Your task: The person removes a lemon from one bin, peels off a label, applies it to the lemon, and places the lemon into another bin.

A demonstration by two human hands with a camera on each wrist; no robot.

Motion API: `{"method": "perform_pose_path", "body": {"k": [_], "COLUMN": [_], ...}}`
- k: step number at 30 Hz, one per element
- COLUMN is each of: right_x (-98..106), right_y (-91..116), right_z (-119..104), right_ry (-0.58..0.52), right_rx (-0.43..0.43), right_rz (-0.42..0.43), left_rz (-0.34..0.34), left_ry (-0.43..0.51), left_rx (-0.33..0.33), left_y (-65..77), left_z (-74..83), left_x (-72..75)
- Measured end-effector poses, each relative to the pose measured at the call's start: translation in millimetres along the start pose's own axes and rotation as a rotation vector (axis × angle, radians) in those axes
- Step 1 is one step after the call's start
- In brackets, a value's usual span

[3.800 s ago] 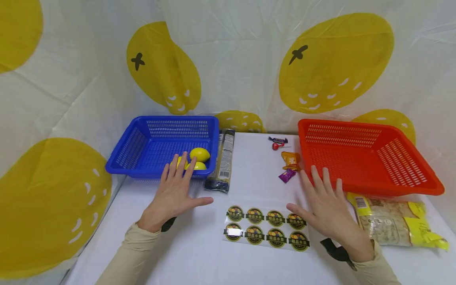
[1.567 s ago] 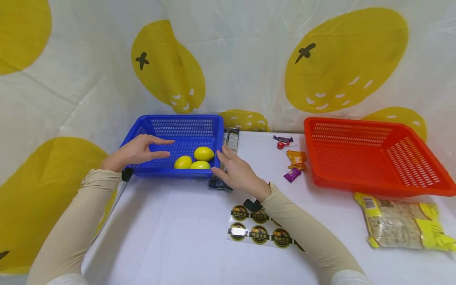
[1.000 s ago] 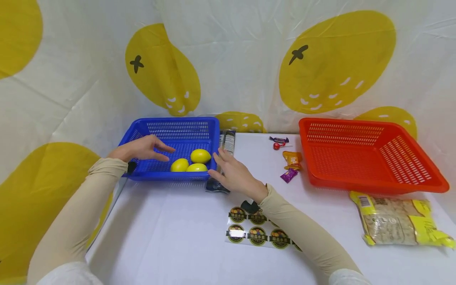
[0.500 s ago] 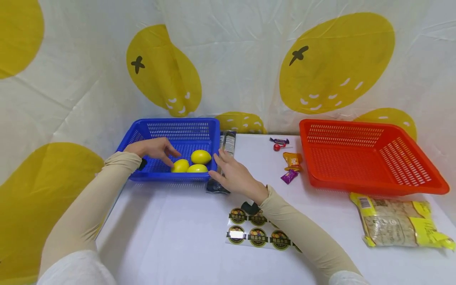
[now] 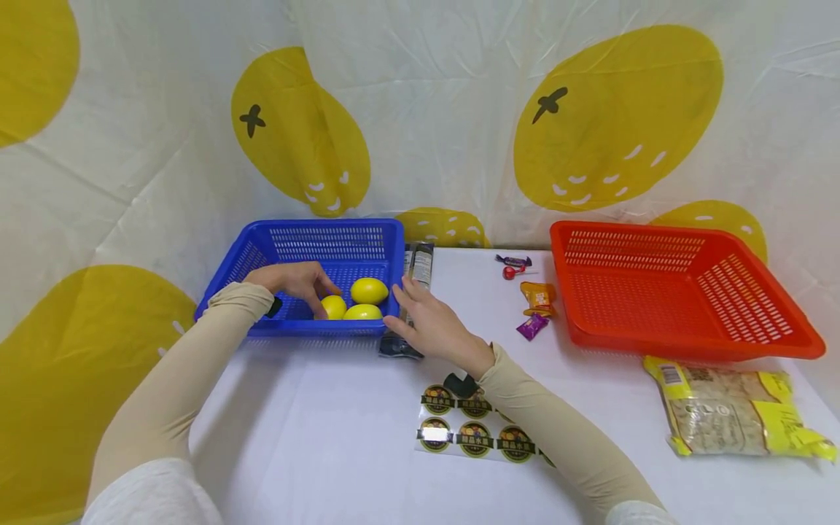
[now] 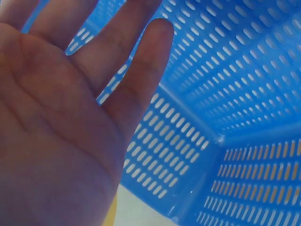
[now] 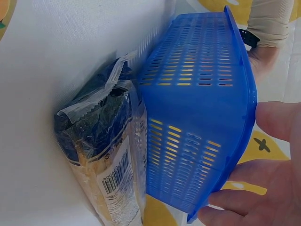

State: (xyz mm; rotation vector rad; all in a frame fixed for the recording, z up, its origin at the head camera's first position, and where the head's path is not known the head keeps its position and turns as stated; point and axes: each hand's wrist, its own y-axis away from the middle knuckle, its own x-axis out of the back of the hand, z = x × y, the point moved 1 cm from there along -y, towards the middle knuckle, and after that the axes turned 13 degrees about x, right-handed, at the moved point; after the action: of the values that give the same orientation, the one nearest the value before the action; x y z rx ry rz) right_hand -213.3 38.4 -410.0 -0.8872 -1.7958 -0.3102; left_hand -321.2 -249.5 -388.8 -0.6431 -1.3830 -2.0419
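In the head view my left hand [image 5: 295, 281] reaches into the blue basket [image 5: 341, 224], thumb and forefinger on either side of the left lemon [image 5: 335, 307]. Two more lemons lie beside it, one behind [image 5: 370, 291] and one in front [image 5: 363, 313]. The left wrist view shows the palm [image 6: 51, 117] and spread rear fingers over the perforated blue floor; the lemon is out of sight there. My right hand [image 5: 436, 321] rests on the basket's right rim, fingers fairly straight. In the right wrist view its thumb [image 7: 277, 117] and fingertips touch that rim.
A long clear-and-dark packet [image 7: 110, 150] lies against the basket's right side. A sticker sheet [image 5: 453, 419] is partly under the right forearm. Several wrapped sweets [image 5: 538, 297] and a lollipop [image 5: 510, 273] lie left of the red basket [image 5: 689, 348]; a yellow-ended bag [image 5: 722, 408] lies in front of it.
Both hands have gone from above the table to the blue basket. The left has since moved right and down, closing round the left lemon; the right stays at the rim.
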Motion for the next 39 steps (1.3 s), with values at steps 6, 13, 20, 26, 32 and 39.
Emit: {"method": "perform_pose_path", "body": {"k": [6, 13, 20, 26, 32, 39], "right_x": [-0.5, 0.5, 0.3, 0.6, 0.2, -1.3], "right_y": [0.7, 1.3, 2.0, 2.7, 2.9, 3.2], "right_z": [0.5, -0.7, -0.7, -1.9, -1.9, 0.0], "right_ry": [-0.002, -0.007, -0.007, -0.01, -0.006, -0.007], "right_rx": [0.004, 0.009, 0.004, 0.005, 0.01, 0.014], "right_rz": [0.003, 0.007, -0.003, 0.0, 0.006, 0.016], "left_rz": [-0.008, -0.011, 0.003, 0.018, 0.048, 0.098], "left_ry": [0.006, 0.029, 0.029, -0.014, -0.068, -0.085], "left_rx": [0.043, 0.075, 0.082, 0.049, 0.049, 0.032], "left_y": [-5.4, -7.1, -7.0, -6.1, -6.9, -4.9], "left_z": [-2.1, -3.2, -2.1, -0.7, -2.6, -5.1], "left_x": [-3.8, -4.9, -5.0, -6.3, -5.6, -2.8]}}
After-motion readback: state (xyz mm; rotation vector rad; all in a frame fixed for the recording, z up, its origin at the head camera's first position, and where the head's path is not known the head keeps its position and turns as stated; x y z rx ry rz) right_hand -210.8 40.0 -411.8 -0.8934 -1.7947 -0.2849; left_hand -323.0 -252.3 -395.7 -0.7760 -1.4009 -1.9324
